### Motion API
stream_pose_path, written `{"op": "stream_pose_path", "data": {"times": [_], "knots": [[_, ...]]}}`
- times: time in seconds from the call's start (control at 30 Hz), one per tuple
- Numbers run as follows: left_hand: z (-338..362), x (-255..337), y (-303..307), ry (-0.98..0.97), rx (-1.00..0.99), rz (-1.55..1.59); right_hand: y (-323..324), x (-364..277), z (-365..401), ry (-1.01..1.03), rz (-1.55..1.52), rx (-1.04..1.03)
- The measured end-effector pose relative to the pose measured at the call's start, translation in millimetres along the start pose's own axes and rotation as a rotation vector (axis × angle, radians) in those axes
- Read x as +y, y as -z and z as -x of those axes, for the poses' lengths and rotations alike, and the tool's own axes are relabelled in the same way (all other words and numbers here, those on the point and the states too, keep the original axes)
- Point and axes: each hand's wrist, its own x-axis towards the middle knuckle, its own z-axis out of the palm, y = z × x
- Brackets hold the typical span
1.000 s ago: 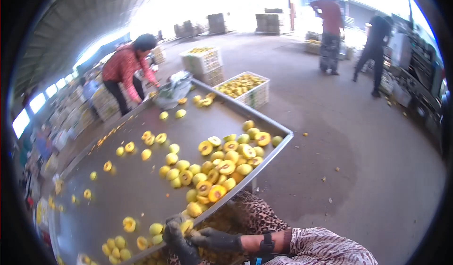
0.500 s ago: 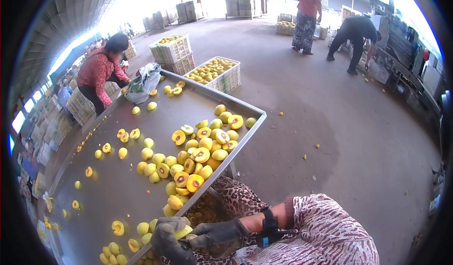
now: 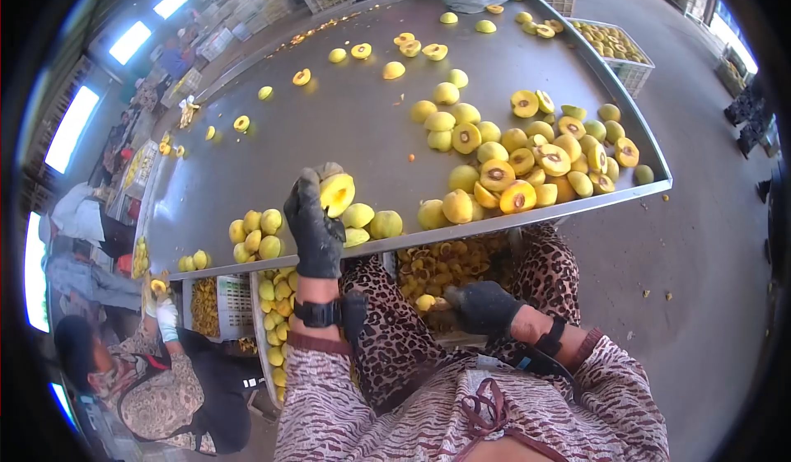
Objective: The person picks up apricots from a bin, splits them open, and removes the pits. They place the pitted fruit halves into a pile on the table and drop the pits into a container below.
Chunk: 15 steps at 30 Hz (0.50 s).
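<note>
Gloves, dark and worn, cover both of the person's hands. The left hand [image 3: 317, 223] is raised over the near rim of the metal worktop [image 3: 329, 124], its fingers curled shut around a halved yellow fruit [image 3: 336, 192], whose cut face shows at the hand's 1 o'clock. Just beside it, at 3 o'clock, a few whole fruits [image 3: 372, 221] lie against the rim. A small cluster [image 3: 254, 233] sits at its 9 o'clock.

The right hand [image 3: 482, 305] hangs lower, beneath the worktop's edge and above the person's patterned lap. Its fingers are bent, and a small yellow piece [image 3: 424, 302] lies at its 9 o'clock, touching or nearly so; whether the hand grips it cannot be told. Past it, at 11 o'clock, a bin of scraps [image 3: 437, 260] sits under the worktop.

Farther up the worktop, at 1 o'clock from the left hand, a heap of halves and whole fruit [image 3: 527, 161] is piled near the right corner. A white crate [image 3: 614, 46] of fruit stands on the floor beyond it. Another person [image 3: 156, 380] crouches at 7 o'clock.
</note>
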Motion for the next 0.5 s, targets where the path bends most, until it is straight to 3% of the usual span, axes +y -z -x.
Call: {"op": "stream_pose_path", "data": {"times": [0.07, 0.13, 0.23, 0.33, 0.37, 0.43, 0.47, 0.5], "knots": [[-41, -34, 27, -0.241, -0.187, -0.63, -22, 25, 4, -0.185, 0.149, -0.115], [-75, -94, 70, -0.387, -0.576, -1.104, -34, 40, 7, -0.206, 0.106, -0.102], [-77, -100, 77, -0.154, -0.931, -1.455, -26, 46, 15, -0.215, 0.034, -0.072], [-89, -64, 8, 0.009, -0.922, -1.547, -15, 42, 15, -0.265, -0.077, -0.099], [-99, -81, -2, -0.243, -0.812, -1.497, -14, 44, 11, -0.222, -0.246, -0.02], [-120, -108, -43, -0.408, -0.683, -1.328, 8, 31, 0, -0.213, -0.739, 0.023], [-131, -121, -64, -0.576, -0.717, -1.325, 8, 35, -3, -0.21, -0.713, 0.023], [-144, -135, -82, -0.753, -0.741, -1.314, 3, 38, 2, -0.291, -0.306, -0.173]]}}
